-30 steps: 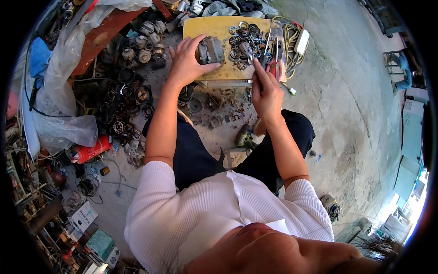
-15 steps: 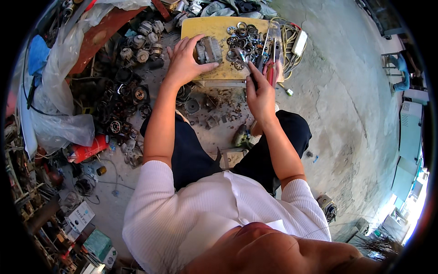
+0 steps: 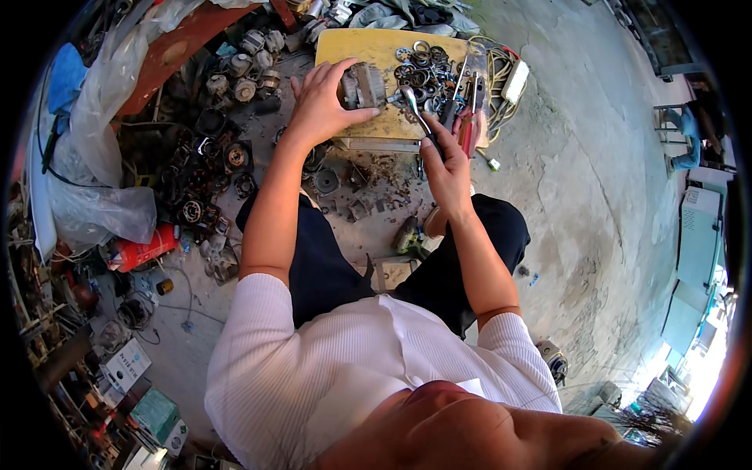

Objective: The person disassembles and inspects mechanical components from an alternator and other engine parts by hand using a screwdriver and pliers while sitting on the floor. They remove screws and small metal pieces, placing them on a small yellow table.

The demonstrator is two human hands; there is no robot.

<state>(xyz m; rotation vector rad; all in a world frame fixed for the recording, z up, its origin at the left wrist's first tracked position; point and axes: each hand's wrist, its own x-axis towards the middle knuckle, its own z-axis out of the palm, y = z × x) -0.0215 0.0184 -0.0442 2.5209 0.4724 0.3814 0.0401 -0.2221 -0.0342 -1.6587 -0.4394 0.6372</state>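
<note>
A grey, finned metal motor (image 3: 362, 84) lies at the left of a yellow board (image 3: 333, 47). My left hand (image 3: 323, 102) is curved round its left side, fingers over the far end and thumb along the near side. In my right hand (image 3: 450, 160) is a socket ratchet (image 3: 419, 116), gripped by its handle. The ratchet's head points away from me, and its socket faces the motor's right side; I cannot tell whether they touch. Beyond the ratchet lies a pile of dark metal rings (image 3: 421, 66).
Hand tools (image 3: 468, 129) with red handles lie at the board's right side, beside a coiled cable and white power strip (image 3: 515, 81). More motors (image 3: 244, 90) and dark parts crowd the floor at left, near a red cylinder (image 3: 149, 247). A green-black power tool (image 3: 407, 233) lies between my feet.
The ratchet has turned in my right hand, its head showing more fully and its socket now toward the motor. My left hand stays on the motor. The whole view has shifted slightly.
</note>
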